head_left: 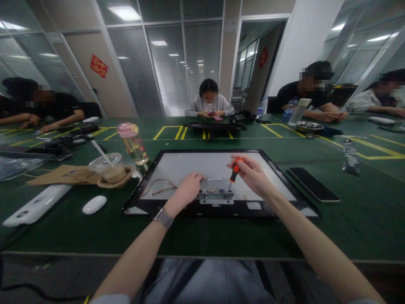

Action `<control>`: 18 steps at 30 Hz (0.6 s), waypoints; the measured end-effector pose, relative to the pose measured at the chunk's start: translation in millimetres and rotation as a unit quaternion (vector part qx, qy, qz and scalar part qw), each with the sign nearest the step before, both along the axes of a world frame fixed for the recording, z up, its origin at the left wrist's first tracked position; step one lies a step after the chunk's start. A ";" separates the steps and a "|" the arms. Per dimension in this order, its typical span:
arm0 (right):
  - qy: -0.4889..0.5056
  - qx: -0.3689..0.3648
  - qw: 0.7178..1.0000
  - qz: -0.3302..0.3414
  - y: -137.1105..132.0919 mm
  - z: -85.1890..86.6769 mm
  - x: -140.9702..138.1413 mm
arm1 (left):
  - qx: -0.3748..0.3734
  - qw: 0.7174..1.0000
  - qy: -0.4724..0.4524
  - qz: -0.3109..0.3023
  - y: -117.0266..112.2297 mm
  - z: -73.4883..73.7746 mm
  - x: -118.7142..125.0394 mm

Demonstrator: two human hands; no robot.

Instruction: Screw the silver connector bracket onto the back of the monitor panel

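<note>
A display panel (177, 164) lies flat in front of me, its pale back upward inside a black frame. Near its close edge stands a metal bracket (216, 197) with video ports (222, 191) along its face. My right hand (251, 171) grips an orange and black screwdriver (235, 171), which points down with its tip at the bracket's right part. At the bracket's left end, my left hand (189, 190) is closed on it, fingers bent over the top; the thumb is hidden. Thin wires (161, 181) lie on the panel left of that hand.
Left of the panel are a white mouse (94, 204), a white device (38, 204), an iced drink cup (109, 166) and a pink-lided bottle (133, 143). A black phone (313, 184) lies to the right. Several people sit around the green table (357, 228).
</note>
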State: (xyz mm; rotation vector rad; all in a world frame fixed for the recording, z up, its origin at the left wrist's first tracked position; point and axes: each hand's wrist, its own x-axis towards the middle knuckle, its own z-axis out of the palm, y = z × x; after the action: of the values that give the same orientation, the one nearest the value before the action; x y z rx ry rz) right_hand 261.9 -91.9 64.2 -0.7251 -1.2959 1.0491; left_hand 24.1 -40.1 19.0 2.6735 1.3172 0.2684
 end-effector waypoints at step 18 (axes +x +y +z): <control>0.043 -0.012 0.999 0.018 0.2 -1.6 -1.6 | 0.012 1.000 0.015 -0.007 3.3 -4.6 0.3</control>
State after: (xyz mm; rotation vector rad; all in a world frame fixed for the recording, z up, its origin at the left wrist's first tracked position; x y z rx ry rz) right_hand 260.3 -91.7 62.6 -0.6686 -1.2278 1.1153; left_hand 24.4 -36.8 14.4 2.7149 1.3110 0.2453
